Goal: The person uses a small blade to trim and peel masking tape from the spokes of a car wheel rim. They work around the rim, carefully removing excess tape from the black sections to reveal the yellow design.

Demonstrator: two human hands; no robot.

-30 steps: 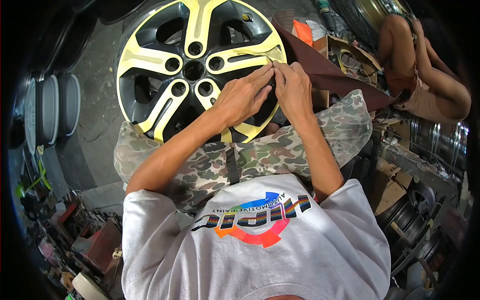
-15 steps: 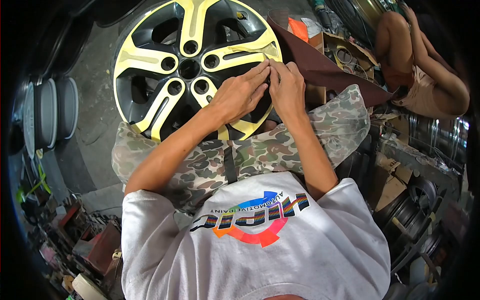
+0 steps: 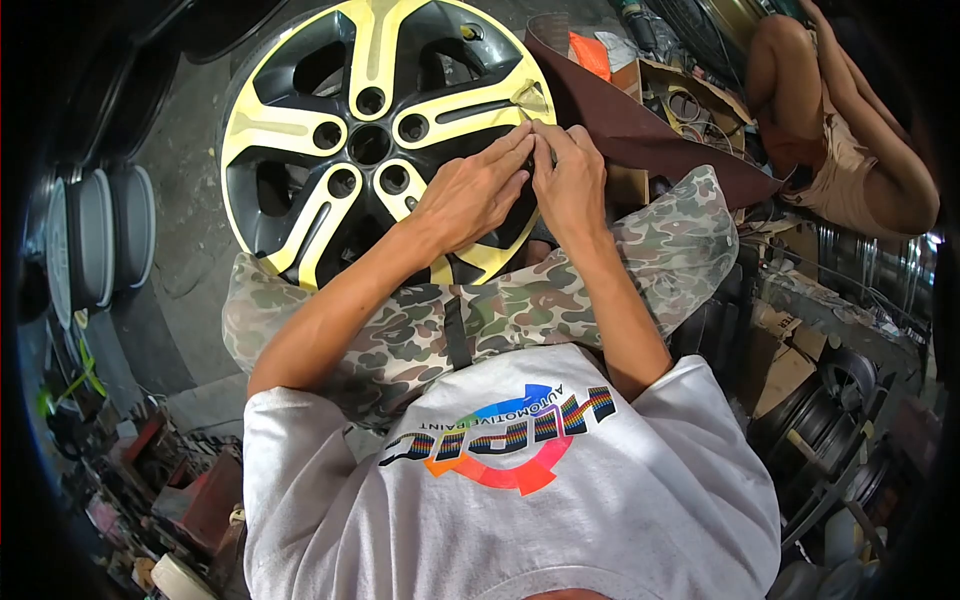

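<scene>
A black wheel rim [image 3: 283, 73] lies in front of my knees, its spokes and outer lip faced in pale yellow, which looks like masking tape. At its right side, my left hand [image 3: 472, 198] reaches over the lower right part with fingertips pinched together. My right hand [image 3: 571, 185] meets it there, thumb and forefinger closed at the outer end of the right spoke. A loose, crumpled flap of yellow tape [image 3: 530, 97] stands just above the fingertips. Whatever small thing the fingers pinch is hidden.
A brown sheet [image 3: 630, 130] lies right of the rim, near a cardboard box [image 3: 690, 85] of odds and ends. Another person [image 3: 845, 150] sits at upper right. Grey rims [image 3: 92, 235] stand at left; more rims [image 3: 815, 430] are stacked at right.
The rim has shifted slightly left in view. Both hands stay pinched together at the same spoke end, moved only a little. The loose tape flap now looks more bunched up.
</scene>
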